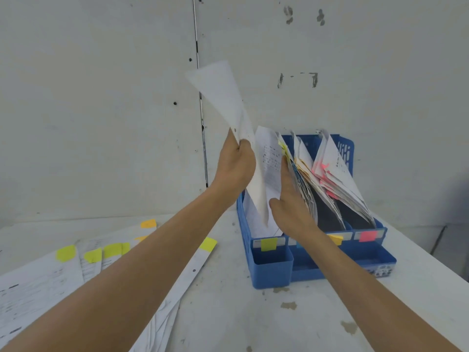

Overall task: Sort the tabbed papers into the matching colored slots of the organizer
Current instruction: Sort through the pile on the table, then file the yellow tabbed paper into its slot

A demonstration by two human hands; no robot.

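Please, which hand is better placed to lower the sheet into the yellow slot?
Left: the left hand grips the sheet above that slot; the right hand presses filed papers aside.

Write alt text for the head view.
The left hand holds a sheet, its lower end in the yellow-labelled slot of a blue organizer; the right hand presses filed papers aside. On the table at left lie yellow-tabbed papers.

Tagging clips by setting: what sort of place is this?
Probably a bare workroom or office corner: a blue file organizer with colour-tabbed slots, printed papers spread on a scuffed white table, a marked wall.
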